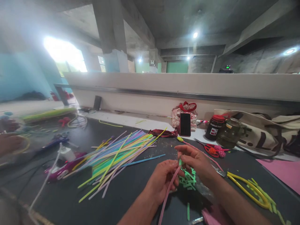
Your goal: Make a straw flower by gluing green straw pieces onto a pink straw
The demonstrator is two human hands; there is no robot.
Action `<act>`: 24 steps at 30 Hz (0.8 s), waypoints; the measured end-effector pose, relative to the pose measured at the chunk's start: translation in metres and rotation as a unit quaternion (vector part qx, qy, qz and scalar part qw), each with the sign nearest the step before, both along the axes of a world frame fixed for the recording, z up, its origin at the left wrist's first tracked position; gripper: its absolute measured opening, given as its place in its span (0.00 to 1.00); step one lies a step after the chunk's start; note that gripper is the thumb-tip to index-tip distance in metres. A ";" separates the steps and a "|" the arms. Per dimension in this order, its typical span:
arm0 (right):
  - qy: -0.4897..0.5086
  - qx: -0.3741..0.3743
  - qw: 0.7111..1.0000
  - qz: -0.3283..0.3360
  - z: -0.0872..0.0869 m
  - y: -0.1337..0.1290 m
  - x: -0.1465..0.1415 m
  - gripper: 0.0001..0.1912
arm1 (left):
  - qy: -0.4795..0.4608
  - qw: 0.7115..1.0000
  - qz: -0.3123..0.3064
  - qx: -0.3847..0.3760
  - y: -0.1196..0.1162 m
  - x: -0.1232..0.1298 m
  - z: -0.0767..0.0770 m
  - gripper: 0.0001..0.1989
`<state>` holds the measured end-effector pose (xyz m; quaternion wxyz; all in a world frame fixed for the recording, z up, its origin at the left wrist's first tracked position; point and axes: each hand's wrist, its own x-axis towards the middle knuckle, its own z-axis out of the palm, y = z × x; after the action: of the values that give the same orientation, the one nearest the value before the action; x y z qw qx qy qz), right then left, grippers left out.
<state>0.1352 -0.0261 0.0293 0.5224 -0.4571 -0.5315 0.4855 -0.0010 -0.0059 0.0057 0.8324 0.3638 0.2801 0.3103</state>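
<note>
My left hand (161,178) is closed around a pink pipe cleaner (167,198), whose long end hangs down toward the bottom edge. A short light-green piece (180,162) sits at the top of that stem. The thumb and fingers of my right hand (195,161) pinch this green piece. Just below my hands lies a pile of cut green pieces (188,179), partly hidden by them. Another pink pipe cleaner with a yellow-green tip (180,139) lies behind my right hand. Yellow-handled scissors (262,203) rest to the right of my right forearm.
Many coloured pipe cleaners (117,159) spread across the dark table. Left stands a magenta device (67,170) with a white cord. Behind are a phone (185,125), a black bottle (213,127), a jug (231,132) and red-handled scissors (211,150). Another person's hand (8,143) is far left.
</note>
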 end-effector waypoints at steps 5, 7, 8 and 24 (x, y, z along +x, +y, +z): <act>-0.016 0.025 0.999 0.013 -0.001 -0.001 -0.003 0.13 | 0.005 1.000 0.014 0.015 0.001 -0.001 -0.001 0.12; -0.017 0.022 1.000 0.012 -0.001 -0.001 -0.004 0.13 | 0.010 1.000 0.022 0.019 0.001 -0.001 0.000 0.11; -0.016 0.019 1.000 0.012 -0.001 -0.002 -0.004 0.12 | 0.012 0.999 0.029 0.022 0.001 -0.001 0.000 0.10; -0.024 0.015 1.000 0.008 -0.003 -0.004 -0.006 0.08 | -0.003 1.000 0.010 -0.014 0.002 -0.001 -0.001 0.07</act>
<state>0.1295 -0.0297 0.0265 0.5127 -0.4563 -0.5547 0.4703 -0.0019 -0.0034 0.0044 0.8352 0.3482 0.2855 0.3156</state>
